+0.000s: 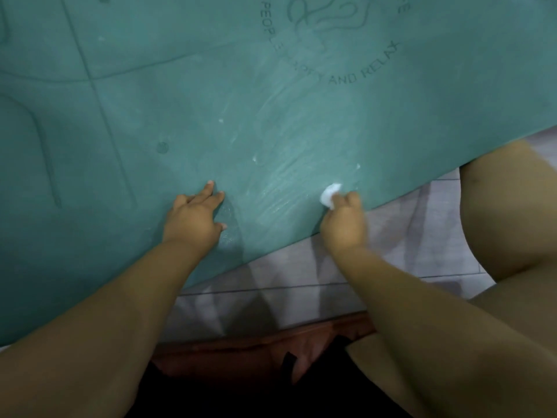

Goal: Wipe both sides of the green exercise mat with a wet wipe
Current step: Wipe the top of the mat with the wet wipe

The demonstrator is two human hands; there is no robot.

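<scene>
The green exercise mat [187, 95] lies flat on a floor of pale grey tiles [301, 267] and fills most of the view, from the near left to the far right. Its near edge runs in a slant, from the near left up toward the right. The surface is a dull teal green with thin pressed lines and curves on the left part. On the far right there is a round printed design with dark letters; the words "AND RELAX" can be read, the other letters are partly faded. Between the two hands and beyond them, the mat shows pale wet streaks and some small white specks.

The left hand [194, 217] rests flat on the mat near its edge, with the fingers spread and straight, holding nothing. The right hand [345, 223] is at the mat's near edge, its fingers curled around a small white wet wipe [330, 195], which touches the mat surface. At the right a bare knee [506, 212] of the person is beside the mat edge.
</scene>
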